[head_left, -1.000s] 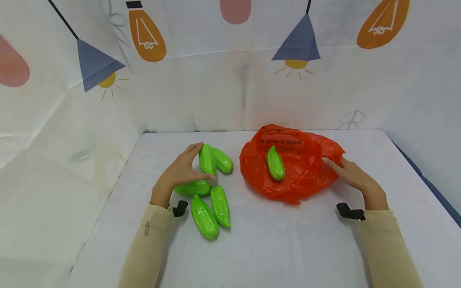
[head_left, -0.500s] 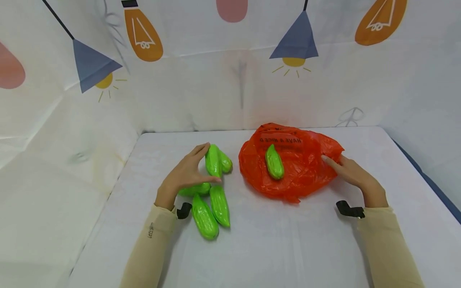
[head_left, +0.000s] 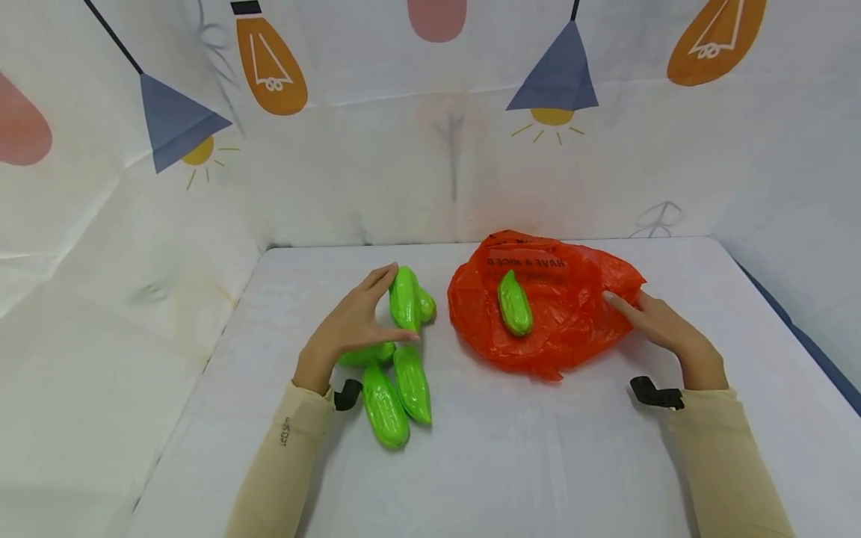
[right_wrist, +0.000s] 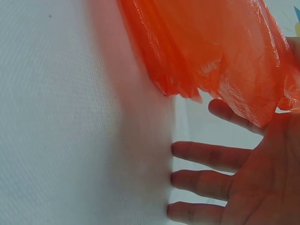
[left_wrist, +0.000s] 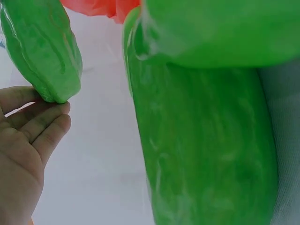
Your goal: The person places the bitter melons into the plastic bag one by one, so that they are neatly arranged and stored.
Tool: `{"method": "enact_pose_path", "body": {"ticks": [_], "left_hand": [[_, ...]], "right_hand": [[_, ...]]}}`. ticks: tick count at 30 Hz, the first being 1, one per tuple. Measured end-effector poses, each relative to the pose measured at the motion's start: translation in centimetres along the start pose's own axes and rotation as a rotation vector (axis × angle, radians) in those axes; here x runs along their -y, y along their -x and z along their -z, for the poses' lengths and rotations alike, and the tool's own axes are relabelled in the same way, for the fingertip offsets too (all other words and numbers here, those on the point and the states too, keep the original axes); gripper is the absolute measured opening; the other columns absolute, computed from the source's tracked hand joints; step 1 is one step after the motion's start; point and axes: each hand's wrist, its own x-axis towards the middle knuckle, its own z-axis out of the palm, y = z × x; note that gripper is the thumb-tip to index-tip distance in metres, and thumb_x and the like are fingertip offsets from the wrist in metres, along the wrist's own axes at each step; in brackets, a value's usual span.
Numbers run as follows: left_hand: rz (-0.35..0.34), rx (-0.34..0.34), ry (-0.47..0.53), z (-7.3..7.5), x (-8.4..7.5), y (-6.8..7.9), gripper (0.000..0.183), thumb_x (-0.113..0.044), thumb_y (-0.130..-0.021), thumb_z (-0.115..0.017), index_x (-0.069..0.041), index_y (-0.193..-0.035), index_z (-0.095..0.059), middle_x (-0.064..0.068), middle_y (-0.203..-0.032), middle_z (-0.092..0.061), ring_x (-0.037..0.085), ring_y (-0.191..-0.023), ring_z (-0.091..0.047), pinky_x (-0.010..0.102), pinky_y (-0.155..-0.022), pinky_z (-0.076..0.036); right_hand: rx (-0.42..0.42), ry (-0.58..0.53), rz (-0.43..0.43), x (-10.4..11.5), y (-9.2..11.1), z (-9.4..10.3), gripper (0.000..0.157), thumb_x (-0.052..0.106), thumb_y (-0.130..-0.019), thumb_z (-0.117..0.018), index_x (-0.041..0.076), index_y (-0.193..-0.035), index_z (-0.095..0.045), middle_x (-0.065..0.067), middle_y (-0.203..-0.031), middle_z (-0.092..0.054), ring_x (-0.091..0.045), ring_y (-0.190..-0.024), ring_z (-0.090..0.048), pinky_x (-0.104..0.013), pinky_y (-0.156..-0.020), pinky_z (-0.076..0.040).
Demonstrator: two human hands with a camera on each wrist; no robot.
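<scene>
My left hand (head_left: 353, 321) holds a glossy, ridged green gourd (head_left: 405, 299) lengthwise between fingertips and thumb. In the left wrist view, the fingertips press against one end of that gourd (left_wrist: 47, 51); the thumb is out of sight there. Behind it lies another gourd (head_left: 427, 306), partly covered. My right hand (head_left: 662, 325) pinches the right edge of a spread red plastic bag (head_left: 572, 321) between thumb and index finger. The other fingers extend straight under it in the right wrist view. One gourd (head_left: 515, 305) rests on the bag, beneath mirrored lettering.
Three more gourds lie near my left wrist: one (head_left: 366, 355) partly behind the hand, one (head_left: 412, 385) right of it, and one (head_left: 386, 415) closest to me. A white tabletop (head_left: 511, 463) meets a lamp-printed cloth backdrop (head_left: 403, 164) at the back.
My left hand has moved slightly right with its gourd, now covering more of the gourd behind. The right hand and bag have stayed put.
</scene>
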Motion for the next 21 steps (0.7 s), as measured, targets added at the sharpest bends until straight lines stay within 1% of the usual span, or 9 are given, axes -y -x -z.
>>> {"method": "enact_pose_path", "body": {"ticks": [8, 14, 18, 21], "left_hand": [[-0.034, -0.002, 0.005, -0.3, -0.6, -0.2, 0.122, -0.064, -0.068, -0.08, -0.012, -0.158, -0.016, 0.006, -0.163, -0.021, 0.029, -0.147, -0.028, 0.051, -0.116, -0.032], [-0.043, 0.021, -0.001, -0.9, -1.0, 0.0, 0.123, -0.066, -0.067, -0.079, -0.013, -0.158, -0.015, 0.005, -0.163, -0.02, 0.028, -0.147, -0.028, 0.051, -0.116, -0.033], [-0.062, 0.017, -0.005, -1.2, -1.4, -0.2, 0.122, -0.066, -0.068, -0.079, -0.013, -0.158, -0.015, 0.002, -0.163, -0.02, 0.026, -0.148, -0.028, 0.05, -0.116, -0.034], [-0.07, 0.021, -0.006, -1.3, -1.9, -0.5, 0.122, -0.067, -0.068, -0.078, -0.016, -0.158, -0.013, 0.001, -0.163, -0.019, 0.025, -0.148, -0.028, 0.049, -0.115, -0.034]], "right_hand": [[-0.007, -0.012, 0.007, -0.2, 0.0, 0.1, 0.096, 0.07, -0.095, -0.03, 0.001, -0.156, -0.004, -0.032, -0.153, -0.026, -0.053, -0.136, -0.026, -0.079, -0.099, -0.026], [-0.001, -0.012, -0.003, -0.4, 0.0, -0.2, 0.097, 0.071, -0.095, -0.03, 0.0, -0.156, -0.004, -0.033, -0.153, -0.025, -0.054, -0.136, -0.025, -0.079, -0.1, -0.026], [-0.005, -0.013, -0.004, -0.4, -0.1, -0.2, 0.097, 0.071, -0.095, -0.03, 0.0, -0.156, -0.004, -0.033, -0.153, -0.025, -0.054, -0.135, -0.026, -0.079, -0.099, -0.027], [-0.006, -0.015, 0.003, -0.3, -0.3, -0.1, 0.097, 0.071, -0.095, -0.03, 0.001, -0.156, -0.003, -0.032, -0.153, -0.026, -0.052, -0.136, -0.027, -0.078, -0.099, -0.028]]}}
